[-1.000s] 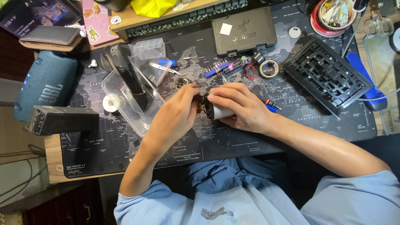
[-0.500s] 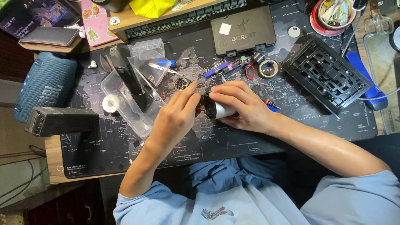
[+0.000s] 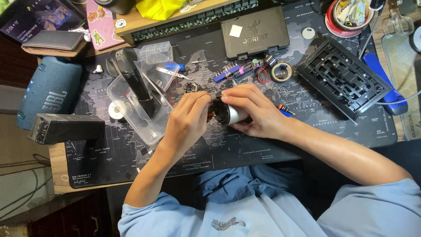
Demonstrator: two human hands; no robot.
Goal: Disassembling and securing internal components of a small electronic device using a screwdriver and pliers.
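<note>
My right hand point(image 3: 254, 112) grips a small white cylinder point(image 3: 231, 115) over the desk mat point(image 3: 245, 149); my left hand point(image 3: 187, 123) fingers its dark open end.

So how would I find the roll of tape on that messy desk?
Start at the dark world-map desk mat. Near its top edge lies a flat black case; just below the case's right corner sits the tape roll. It is the only small ring there, black with a pale inside.
</note>
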